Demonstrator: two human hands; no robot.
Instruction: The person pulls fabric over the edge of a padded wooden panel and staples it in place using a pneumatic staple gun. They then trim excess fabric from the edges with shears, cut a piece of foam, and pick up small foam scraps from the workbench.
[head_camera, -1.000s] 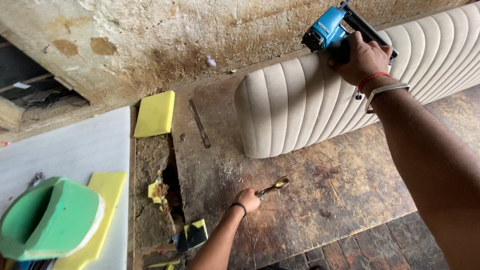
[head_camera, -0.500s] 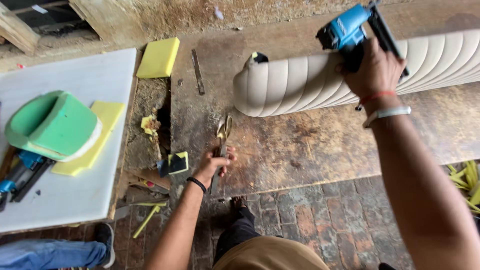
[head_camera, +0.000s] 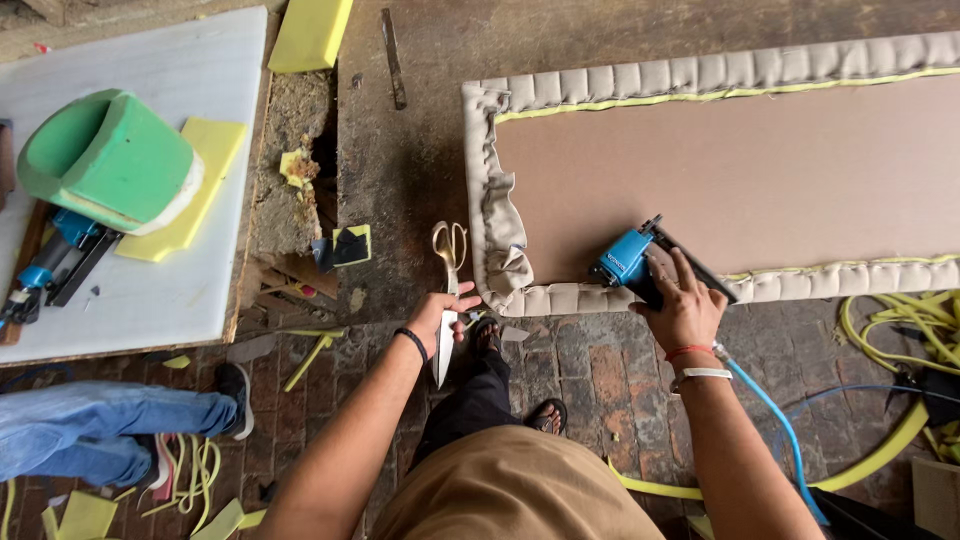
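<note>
Labels: one, a small dark printed strip on the side of the blue staple gun, held at the near edge of the upholstered panel. Packages: none in view. Signs: none. Screens: none.

Green foam block on white board, yellow foam slab, another person's leg

Gold-handled scissors flat — blue stapler on panel
</note>
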